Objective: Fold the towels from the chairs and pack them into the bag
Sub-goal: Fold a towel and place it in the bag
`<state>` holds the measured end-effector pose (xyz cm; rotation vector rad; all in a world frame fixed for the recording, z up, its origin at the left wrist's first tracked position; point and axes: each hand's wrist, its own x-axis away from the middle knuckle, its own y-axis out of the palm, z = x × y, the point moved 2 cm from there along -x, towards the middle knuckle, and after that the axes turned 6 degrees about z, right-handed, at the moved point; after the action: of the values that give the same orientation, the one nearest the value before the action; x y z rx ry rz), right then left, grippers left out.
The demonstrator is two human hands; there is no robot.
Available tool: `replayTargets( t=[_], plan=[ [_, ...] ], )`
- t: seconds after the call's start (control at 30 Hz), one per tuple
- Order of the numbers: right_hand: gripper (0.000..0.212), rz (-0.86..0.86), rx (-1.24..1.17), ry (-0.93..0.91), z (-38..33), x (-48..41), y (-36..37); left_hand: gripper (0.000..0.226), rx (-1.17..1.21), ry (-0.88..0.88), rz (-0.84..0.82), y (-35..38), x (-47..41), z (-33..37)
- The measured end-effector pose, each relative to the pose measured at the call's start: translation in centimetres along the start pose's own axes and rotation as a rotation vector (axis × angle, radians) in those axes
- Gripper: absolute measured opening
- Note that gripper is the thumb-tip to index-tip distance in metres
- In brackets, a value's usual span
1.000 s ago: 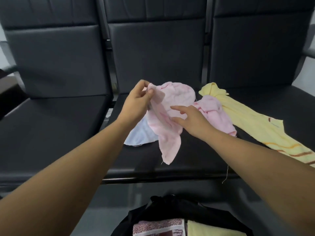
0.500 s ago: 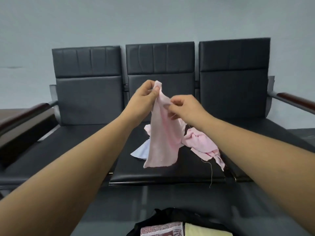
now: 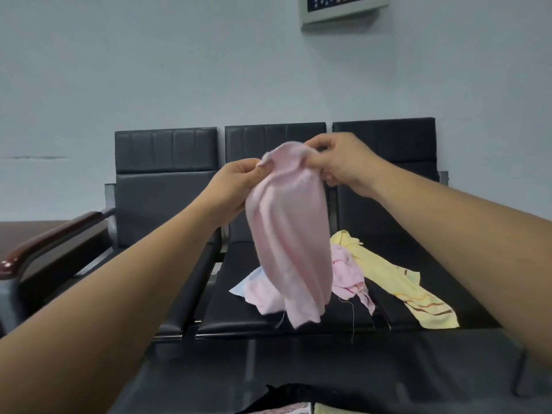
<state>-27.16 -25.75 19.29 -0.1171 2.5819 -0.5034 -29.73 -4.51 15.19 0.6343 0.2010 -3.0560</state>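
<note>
step: opening out pink towel (image 3: 289, 234) for folding | grip: left hand (image 3: 236, 183) and right hand (image 3: 346, 162) both pinch its bunched top edge | where: hangs in air over middle chair (image 3: 233, 312) seat, bag (image 3: 298, 395) below | tip: slide fingers (image 3: 251, 171) out to the corners, pull edge taut, then halve

Lighting is even, diffuse and moderately bright, with a cool bluish cast on the wall (image 3: 149, 70). Shadows are soft. The seats (image 3: 268, 312) carry a dull sheen on their front edges, and the armrest (image 3: 44, 243) shows a small highlight, consistent with light from above. Motion blur smears the towel (image 3: 292, 234), most at its lower edge; the left hand (image 3: 236, 183) and right hand (image 3: 343, 165) have soft outlines. Wide-angle distortion swells the forearms (image 3: 89, 324) toward the lower corners and tilts the panel (image 3: 343, 7) at the top edge. The bag (image 3: 298, 395) at the bottom edge is dark, with little detail.
</note>
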Motion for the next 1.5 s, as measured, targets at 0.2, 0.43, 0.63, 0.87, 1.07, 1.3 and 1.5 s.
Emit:
replayTargets(
  t=[0.2,0.43,0.63,0.87,1.07,1.3,1.5],
  plan=[
    [0.019,-0.306,-0.213,0.064,-0.8,2.2,-0.7,0.034,-0.179,0.002,-0.072,1.6,1.3,3.2],
    [0.015,-0.006,-0.409,0.070,-2.5,2.3,-2.7,0.031,-0.321,-0.036,-0.263,1.0,2.1,3.2],
    [0.007,0.412,-0.343,0.228,-0.4,1.3,-5.4,0.014,-0.866,-0.095,-0.187,-1.0,2.4,-0.4],
    [0.020,0.277,0.111,0.483,5.8,3.2,-7.2,0.021,-1.028,-0.218,-0.127,-4.7,3.4,-3.9],
    [0.017,0.054,0.077,0.510,6.2,4.4,-7.3,0.063,-0.190,-0.215,-0.129,-5.4,3.3,-0.4],
    [0.019,0.297,-0.613,0.342,4.3,3.0,-9.1,0.031,0.078,-0.113,-0.051,-4.8,2.4,6.2],
    [0.025,0.234,-0.008,0.312,4.2,3.9,-7.9,0.020,-0.295,-0.165,0.142,-5.9,1.7,5.7]
  ],
)
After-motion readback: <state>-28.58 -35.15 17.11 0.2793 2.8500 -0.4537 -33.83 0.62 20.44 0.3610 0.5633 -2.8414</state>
